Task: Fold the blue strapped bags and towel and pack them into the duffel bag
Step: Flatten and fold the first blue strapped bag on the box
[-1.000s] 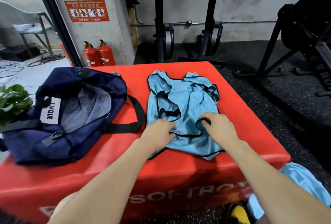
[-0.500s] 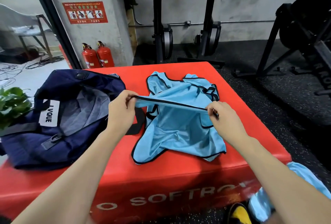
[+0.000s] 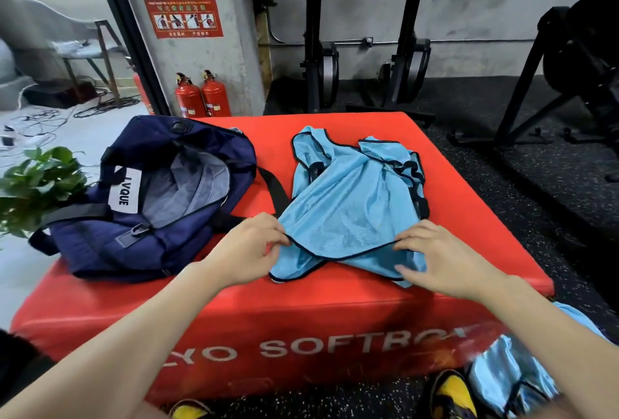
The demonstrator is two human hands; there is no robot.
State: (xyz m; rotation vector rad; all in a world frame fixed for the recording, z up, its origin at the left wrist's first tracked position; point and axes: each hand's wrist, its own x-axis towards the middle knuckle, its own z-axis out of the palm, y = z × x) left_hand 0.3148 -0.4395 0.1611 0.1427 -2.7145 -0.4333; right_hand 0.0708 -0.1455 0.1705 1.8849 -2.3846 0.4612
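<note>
1. Between the two hands, on the red padded bench (image 3: 335, 314), lies the light-blue strapped bag (image 3: 351, 204), a thin mesh cloth edged in black, its near edge folded over into a crossed overlap.
2. Left hand (image 3: 244, 251): the grip is a pinch, thumb and fingertips closed on the black-edged near-left corner of the blue bag, the corner lifted slightly off the bench.
3. Right hand (image 3: 438, 264): the fingers are spread and fairly straight, resting on the near-right part of the same cloth, fingertips at its black hem; it presses rather than grasps.
4. Beyond both grips the blue bag runs away from the person, its black straps bunched at the far right edge.
5. Left of the left grip sits the navy duffel bag (image 3: 150, 197), mouth open and grey lining showing, with a white label on its side; one black strap (image 3: 273, 190) trails toward the blue cloth and passes just under its left edge.
6. Below the right forearm, off the bench, more light-blue fabric (image 3: 509, 381) hangs or lies beside a yellow shoe (image 3: 452, 392); which it is cannot be told.
7. Far beyond the left grip two red fire extinguishers (image 3: 202, 95) stand against a grey pillar, and a green plant (image 3: 37, 184) sits left of the duffel.
</note>
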